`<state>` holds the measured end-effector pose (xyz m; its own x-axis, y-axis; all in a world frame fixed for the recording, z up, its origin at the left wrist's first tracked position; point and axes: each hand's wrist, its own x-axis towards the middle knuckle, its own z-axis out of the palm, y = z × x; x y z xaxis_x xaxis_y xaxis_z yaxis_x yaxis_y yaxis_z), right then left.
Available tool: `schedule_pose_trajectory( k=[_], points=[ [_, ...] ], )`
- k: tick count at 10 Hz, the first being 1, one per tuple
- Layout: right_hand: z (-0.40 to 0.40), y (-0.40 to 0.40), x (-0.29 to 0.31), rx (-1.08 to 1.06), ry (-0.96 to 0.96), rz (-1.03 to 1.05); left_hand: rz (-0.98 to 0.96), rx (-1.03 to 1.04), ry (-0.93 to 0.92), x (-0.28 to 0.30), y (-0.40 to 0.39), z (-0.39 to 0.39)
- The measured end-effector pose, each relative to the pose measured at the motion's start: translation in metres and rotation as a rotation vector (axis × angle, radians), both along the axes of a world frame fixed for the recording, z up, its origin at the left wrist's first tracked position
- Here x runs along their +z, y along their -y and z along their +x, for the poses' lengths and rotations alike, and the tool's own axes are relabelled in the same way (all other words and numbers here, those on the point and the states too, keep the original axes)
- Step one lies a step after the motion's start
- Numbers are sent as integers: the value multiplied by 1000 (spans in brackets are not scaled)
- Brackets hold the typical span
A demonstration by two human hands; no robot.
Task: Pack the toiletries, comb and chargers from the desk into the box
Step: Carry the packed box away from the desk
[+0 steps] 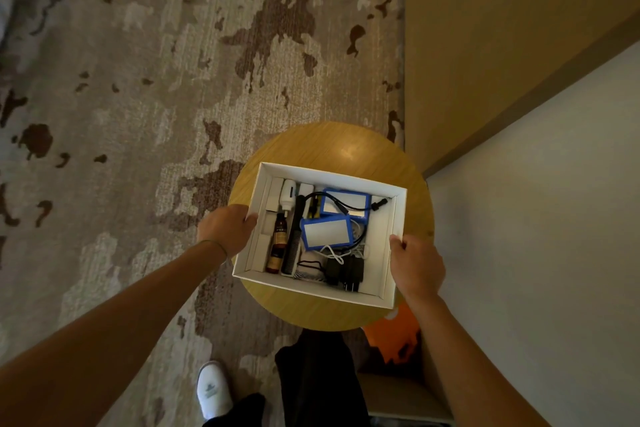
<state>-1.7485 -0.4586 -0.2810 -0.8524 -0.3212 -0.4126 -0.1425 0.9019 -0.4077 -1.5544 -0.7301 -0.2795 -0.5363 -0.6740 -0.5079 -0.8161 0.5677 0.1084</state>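
Note:
A white open box (398, 218) rests on a small round wooden table (346, 146). My left hand (227, 227) grips the box's left wall and my right hand (417, 262) grips its right wall. Inside lie a black comb (293, 236), a brown bottle (278, 243), a white bottle (288, 193), small white toiletry boxes (273, 196), two blue-edged packs (326, 232) with black and white cables, and black charger plugs (346, 272) at the near side.
Patterned grey-brown carpet (138, 80) covers the floor to the left. A wooden panel and a white wall (536, 201) stand close on the right. An orange object (394, 336) lies under the table edge. My white slipper (213, 388) is below.

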Motion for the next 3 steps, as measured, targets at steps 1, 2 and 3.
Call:
schedule_pose_trajectory(
  k=[1, 2, 3],
  points=[
    [-3, 1, 10, 60, 70, 79, 87, 24, 52, 12, 4, -4],
    [-13, 2, 29, 187, 159, 224, 151, -10, 166, 32, 8, -3],
    [-22, 8, 66, 235, 170, 254, 89, -52, 109, 69, 5, -5]
  ],
)
